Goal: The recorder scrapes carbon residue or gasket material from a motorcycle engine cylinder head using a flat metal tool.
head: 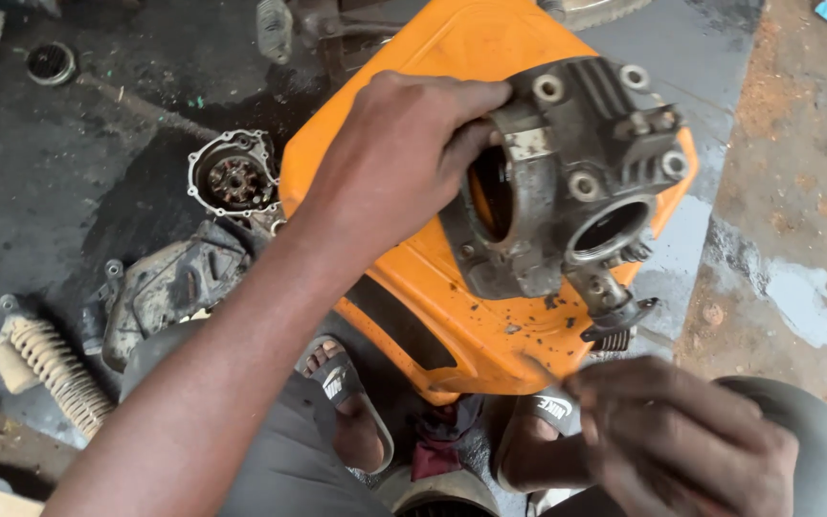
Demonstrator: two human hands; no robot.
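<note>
A big orange plastic can [452, 316] lies flat on the wet, dark floor [69, 182]. It is the biggest thing here. It has a black stripe on its near side, and small black specks dot its top.

On top of the can sits a dirty grey metal engine part [576, 182]. It has a big round hole on its left side, a smaller round hole facing front, and little bolt holes around the top. A small pale patch sits near its upper left edge. The left hand [404, 158] holds this part at its left edge. The fingers [476, 105] curl over the top rim and the thumb goes by the big hole, so the hand is closed on the part.

The right hand [681, 445] is low, near the front of the can, just apart from the engine part. Its fingers are pinched together on a thin stick-like tool [540, 369], which looks blurry. The tip points toward the can.

To the left of the can, on the floor, lies a grey metal cover [169, 287]. Above it is a round metal part [234, 179] with a gear in the middle. Farther left and lower lies a pale coil spring [55, 369]. A small round ring [51, 63] sits far up on the left.

Below the can are the person's feet in sandals [342, 383]. A dark red rag [437, 440] lies between them.
</note>
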